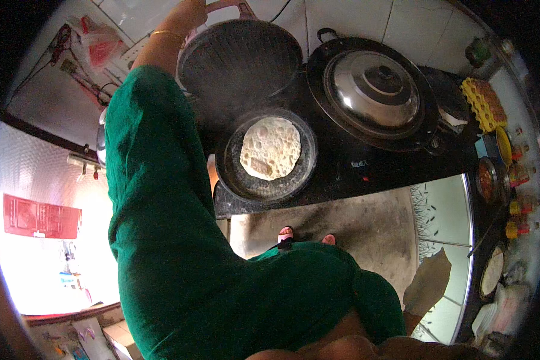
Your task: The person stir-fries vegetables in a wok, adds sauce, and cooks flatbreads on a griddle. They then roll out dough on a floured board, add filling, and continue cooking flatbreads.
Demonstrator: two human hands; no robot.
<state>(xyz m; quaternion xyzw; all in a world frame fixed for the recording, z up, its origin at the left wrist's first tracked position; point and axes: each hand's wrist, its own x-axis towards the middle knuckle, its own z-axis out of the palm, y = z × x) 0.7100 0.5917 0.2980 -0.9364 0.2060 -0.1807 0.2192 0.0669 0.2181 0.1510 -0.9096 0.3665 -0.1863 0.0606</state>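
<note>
My left hand, partly cut off by the top edge, grips the pinkish handle of a raised round lid or upper plate with a dark ridged inside. In front of it, a bubbled flatbread with one browner patch lies in a round dark pan. Faint steam hangs above the pan. At lower right, by my hip, part of my right hand or wrist shows below a flat grey-brown piece; its grip is hidden.
A wok with a domed metal lid stands right of the pan on the black counter. Egg trays, a bowl of red food and jars line the right side. Utensils hang at upper left.
</note>
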